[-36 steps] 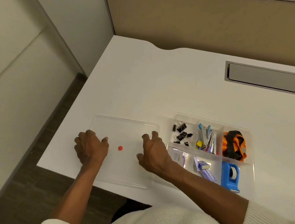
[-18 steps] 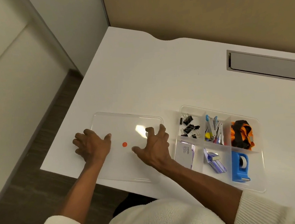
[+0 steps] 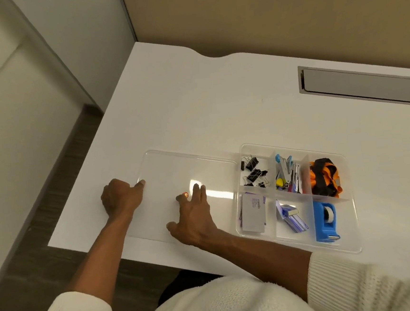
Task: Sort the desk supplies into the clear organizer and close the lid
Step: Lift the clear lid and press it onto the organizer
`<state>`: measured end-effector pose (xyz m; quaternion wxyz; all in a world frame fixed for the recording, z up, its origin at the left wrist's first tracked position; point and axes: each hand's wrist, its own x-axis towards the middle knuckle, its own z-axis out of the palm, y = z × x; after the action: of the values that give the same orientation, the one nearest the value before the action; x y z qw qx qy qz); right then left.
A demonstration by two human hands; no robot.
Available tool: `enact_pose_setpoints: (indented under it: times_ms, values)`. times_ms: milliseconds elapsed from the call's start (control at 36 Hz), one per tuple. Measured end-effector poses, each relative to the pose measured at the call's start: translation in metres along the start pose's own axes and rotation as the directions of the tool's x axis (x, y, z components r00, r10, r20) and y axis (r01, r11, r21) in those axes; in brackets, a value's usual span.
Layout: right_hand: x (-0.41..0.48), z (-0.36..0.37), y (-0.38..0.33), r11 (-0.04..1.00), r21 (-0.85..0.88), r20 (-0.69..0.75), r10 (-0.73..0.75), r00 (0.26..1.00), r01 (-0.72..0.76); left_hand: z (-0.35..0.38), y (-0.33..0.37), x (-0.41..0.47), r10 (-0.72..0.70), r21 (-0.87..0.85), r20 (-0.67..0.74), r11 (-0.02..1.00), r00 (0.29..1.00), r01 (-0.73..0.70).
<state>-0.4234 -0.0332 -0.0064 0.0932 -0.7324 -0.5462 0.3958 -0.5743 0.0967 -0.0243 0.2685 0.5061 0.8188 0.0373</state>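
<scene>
The clear lid point(image 3: 175, 168) lies flat on the white desk, just left of the clear organizer point(image 3: 295, 147). My left hand point(image 3: 121, 197) is at the lid's left edge, thumb on the rim and fingers curled. My right hand point(image 3: 194, 218) rests on the lid with fingers spread, its tips beside a small red dot point(image 3: 185, 194). The organizer's compartments hold black binder clips point(image 3: 252, 173), small coloured tools point(image 3: 288, 175), an orange and black strap point(image 3: 324, 179), cards point(image 3: 252, 212), a staple box point(image 3: 291, 216) and a blue tape dispenser point(image 3: 324, 219).
A grey cable slot point(image 3: 366, 86) is set into the desk at the back right. A tan partition point(image 3: 261, 14) stands behind the desk. The desk's front edge point(image 3: 88, 245) runs close under my forearms, with dark floor to the left.
My left hand has slid from the lid's top to its left edge. My right hand has shifted left on the lid, up to the red dot.
</scene>
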Motion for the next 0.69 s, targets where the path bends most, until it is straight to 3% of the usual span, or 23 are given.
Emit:
enact_pose_setpoints:
  times_ms: [222, 472, 528, 611, 694]
  values:
    - [-0.001, -0.002, 0.004, 0.998, -0.006, 0.049, -0.063, 0.997, 0.063, 0.003, 0.005, 0.0, -0.005, 0.0, 0.046, 1.0, 0.999, 0.005]
    - [-0.003, -0.008, 0.007, 0.992, -0.021, 0.071, -0.125, 0.99, 0.127, -0.016, 0.004, 0.001, -0.128, -0.114, 0.177, 0.982, 0.976, 0.15]
    - [-0.003, -0.012, 0.008, 0.988, -0.011, 0.059, -0.154, 0.986, 0.155, -0.019, 0.0, 0.004, -0.123, -0.204, 0.208, 0.965, 0.97, 0.166]
    - [-0.004, -0.016, 0.011, 0.979, 0.022, -0.009, -0.204, 0.979, 0.204, -0.029, -0.007, 0.002, -0.066, -0.462, 0.311, 0.861, 0.948, 0.211]
    - [-0.005, -0.019, 0.014, 0.971, -0.006, -0.112, -0.237, 0.965, 0.238, -0.038, -0.021, 0.003, 0.016, -0.552, 0.31, 0.817, 0.951, 0.166]
